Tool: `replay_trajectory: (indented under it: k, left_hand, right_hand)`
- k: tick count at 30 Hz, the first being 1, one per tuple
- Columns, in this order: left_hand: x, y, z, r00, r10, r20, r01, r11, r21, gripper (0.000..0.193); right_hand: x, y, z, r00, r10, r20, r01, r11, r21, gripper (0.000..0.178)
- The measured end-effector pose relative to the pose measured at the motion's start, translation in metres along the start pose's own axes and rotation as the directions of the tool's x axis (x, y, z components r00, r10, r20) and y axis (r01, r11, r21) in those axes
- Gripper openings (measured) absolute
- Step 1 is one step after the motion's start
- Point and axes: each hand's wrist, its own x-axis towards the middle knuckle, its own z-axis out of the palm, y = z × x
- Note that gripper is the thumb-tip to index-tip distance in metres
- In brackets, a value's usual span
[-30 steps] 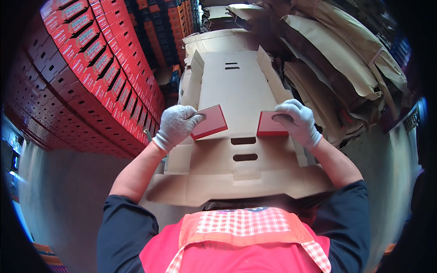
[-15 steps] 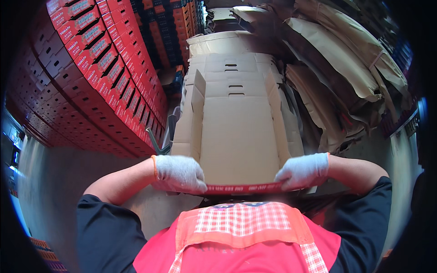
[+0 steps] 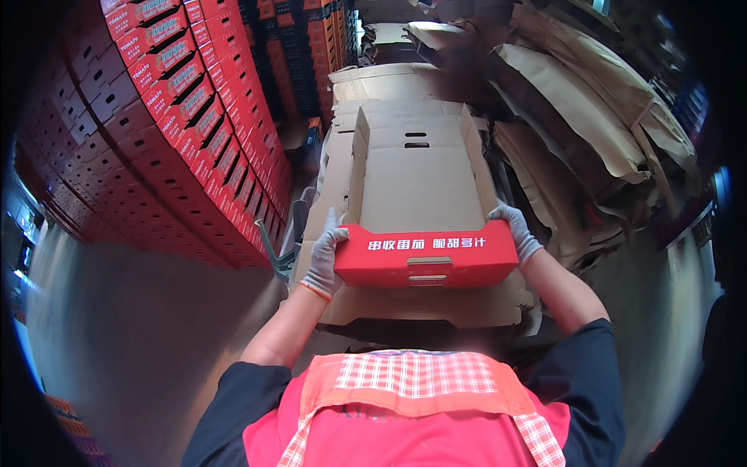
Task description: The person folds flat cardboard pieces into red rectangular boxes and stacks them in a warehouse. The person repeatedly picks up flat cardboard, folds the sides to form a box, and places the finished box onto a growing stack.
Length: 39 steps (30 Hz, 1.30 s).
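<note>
A partly folded cardboard box (image 3: 420, 183), plain brown inside, lies in front of me with its long side walls standing. Its near end panel (image 3: 428, 268) is red outside, with white print and hand slots, and stands folded up facing me. At the panel's left corner my left hand (image 3: 324, 255), in a pale knit glove with an orange cuff, is closed on the cardboard. My gloved right hand (image 3: 515, 227) grips the right corner, its fingers over the top edge. The far end of the box lies flat, a slot showing in it.
Flat brown cardboard sheets (image 3: 420, 303) lie beneath the box. A tall stack of red boxes (image 3: 167, 117) rises on the left. Brown-wrapped bundles (image 3: 576, 101) lean at the right. Orange and dark blue boxes (image 3: 299, 54) stand behind, and a greenish frame (image 3: 274, 253) sticks out left.
The near end panel has swung upright, its red outer face now toward me. Both hands have moved forward and up to its corners, and the side walls stand closer to upright.
</note>
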Motion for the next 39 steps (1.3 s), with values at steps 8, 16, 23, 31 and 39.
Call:
replay_trajectory:
  k: [8, 16, 23, 31, 39]
  left_hand:
    - [-0.040, -0.089, 0.030, 0.969, -0.202, -0.144, 0.134, 0.915, -0.381, 0.027]
    - [-0.057, -0.086, 0.057, 0.660, -0.743, 0.111, 0.699, 0.661, 0.271, 0.051]
    - [-0.058, 0.066, 0.206, 0.456, 0.179, 0.872, -0.513, -0.747, 0.423, 0.075]
    - [0.024, 0.093, 0.253, 0.837, -0.153, 0.525, -0.496, -0.620, 0.609, 0.093]
    - [0.025, 0.084, 0.248, 0.760, -0.142, 0.634, -0.605, -0.513, 0.610, 0.086]
  right_hand:
    - [-0.118, -0.144, 0.139, 0.785, -0.379, 0.490, 0.618, 0.433, -0.656, 0.071]
    - [-0.114, -0.106, 0.227, 0.562, -0.285, 0.776, 0.703, -0.328, -0.630, 0.043]
    - [-0.071, -0.128, 0.203, 0.614, -0.527, 0.588, 0.541, -0.262, -0.799, 0.035]
    - [-0.098, -0.150, 0.160, 0.414, -0.668, 0.618, 0.528, -0.377, -0.761, 0.028]
    - [-0.093, -0.174, 0.146, 0.645, -0.331, 0.689, 0.492, -0.510, -0.706, 0.032]
